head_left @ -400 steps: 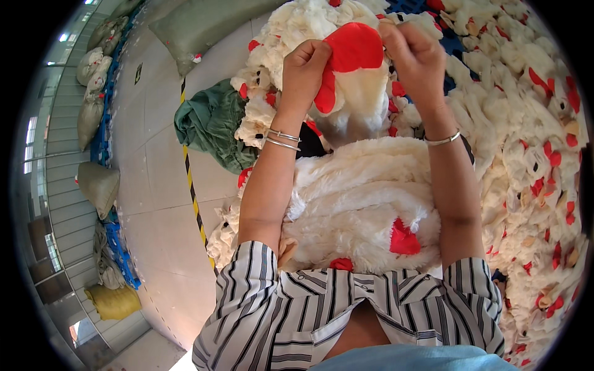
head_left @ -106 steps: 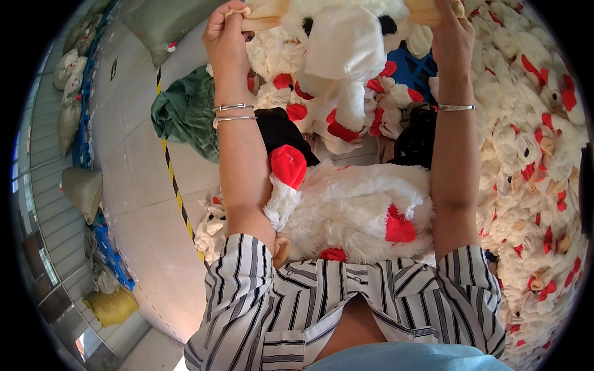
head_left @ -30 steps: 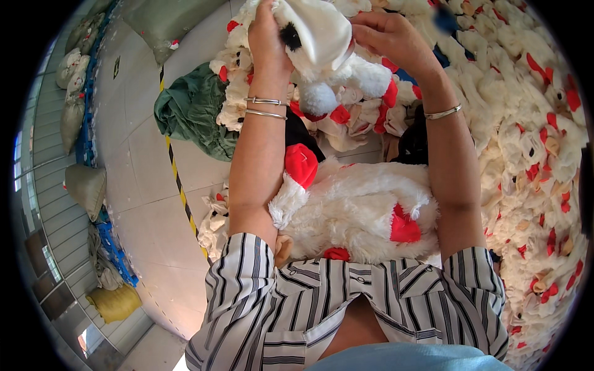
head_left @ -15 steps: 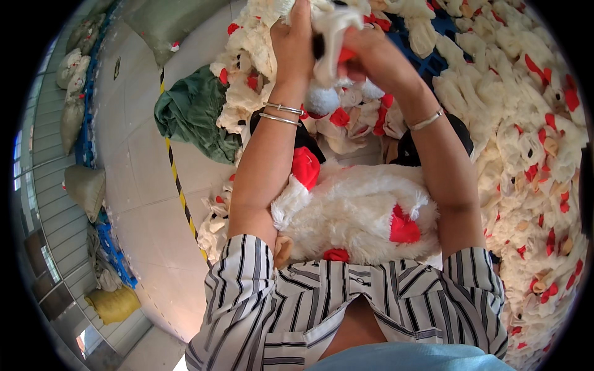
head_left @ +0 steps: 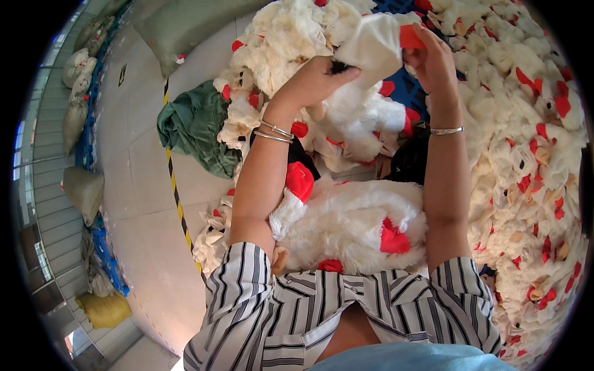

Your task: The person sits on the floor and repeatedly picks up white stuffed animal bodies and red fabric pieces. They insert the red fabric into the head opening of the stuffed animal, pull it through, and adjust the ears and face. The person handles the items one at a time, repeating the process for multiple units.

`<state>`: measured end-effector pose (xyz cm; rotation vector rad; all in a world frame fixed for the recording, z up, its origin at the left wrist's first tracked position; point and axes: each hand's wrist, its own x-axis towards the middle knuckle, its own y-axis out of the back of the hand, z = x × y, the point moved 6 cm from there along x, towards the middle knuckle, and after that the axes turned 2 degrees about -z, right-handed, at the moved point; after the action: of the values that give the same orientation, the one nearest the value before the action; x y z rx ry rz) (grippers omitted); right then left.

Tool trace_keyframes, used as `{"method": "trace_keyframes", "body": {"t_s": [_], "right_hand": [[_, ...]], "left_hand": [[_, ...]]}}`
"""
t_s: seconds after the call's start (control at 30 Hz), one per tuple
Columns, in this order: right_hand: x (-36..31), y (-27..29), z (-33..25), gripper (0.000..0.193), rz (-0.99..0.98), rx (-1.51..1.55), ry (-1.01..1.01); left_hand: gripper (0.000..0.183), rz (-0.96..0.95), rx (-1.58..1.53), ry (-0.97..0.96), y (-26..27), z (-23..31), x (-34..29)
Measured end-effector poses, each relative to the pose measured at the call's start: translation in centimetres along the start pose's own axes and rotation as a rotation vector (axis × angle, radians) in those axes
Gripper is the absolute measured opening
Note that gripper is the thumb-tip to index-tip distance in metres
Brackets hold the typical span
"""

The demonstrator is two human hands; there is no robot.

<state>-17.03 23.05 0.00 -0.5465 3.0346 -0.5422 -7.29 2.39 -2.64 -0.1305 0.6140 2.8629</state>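
Note:
Out in front of me I hold up an unstuffed white plush toy skin (head_left: 370, 51) with a red end and a black patch. My left hand (head_left: 318, 80) is closed on its left side, thumb near the black patch, most fingers hidden by the cloth. Pinched in my right hand (head_left: 431, 60) is the red end. Furry white folds with red tips (head_left: 365, 117) hang below my hands; whether they belong to the same skin I cannot tell. Across my lap, between my forearms, lies a fluffy white plush piece (head_left: 346, 213) with red patches.
A large heap of white plush skins (head_left: 520, 179) fills the right side, and another pile (head_left: 284, 43) lies ahead. Blue pallet slats (head_left: 411, 93) show between them. To the left are a green cloth bundle (head_left: 195, 127), a stuffed sack (head_left: 192, 28) and yellow-black floor tape (head_left: 175, 185).
My hands have moved apart, the right one going right and the left one lower. The plush skin, blurred and bunched before, is now spread between them with its red end at the right.

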Motion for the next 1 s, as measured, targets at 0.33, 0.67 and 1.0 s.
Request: {"method": "trace_keyframes", "body": {"t_s": [0.33, 0.67, 1.0], "right_hand": [[-2.2, -6.0, 5.4, 0.042, -0.448, -0.983, -0.063], [-0.4, -2.5, 3.3, 0.033, 0.119, -0.066, -0.175], [-1.2, -2.7, 1.9, 0.033, -0.031, 0.14, -0.197]], "left_hand": [[0.044, 0.459, -1.144, -0.17, 6.1, -0.5, -0.4], [0.077, 0.036, -0.225, 0.026, -0.6, 0.4, -0.3], [0.039, 0.345, -0.297, 0.13, 0.8, -3.5, 1.7]]}}
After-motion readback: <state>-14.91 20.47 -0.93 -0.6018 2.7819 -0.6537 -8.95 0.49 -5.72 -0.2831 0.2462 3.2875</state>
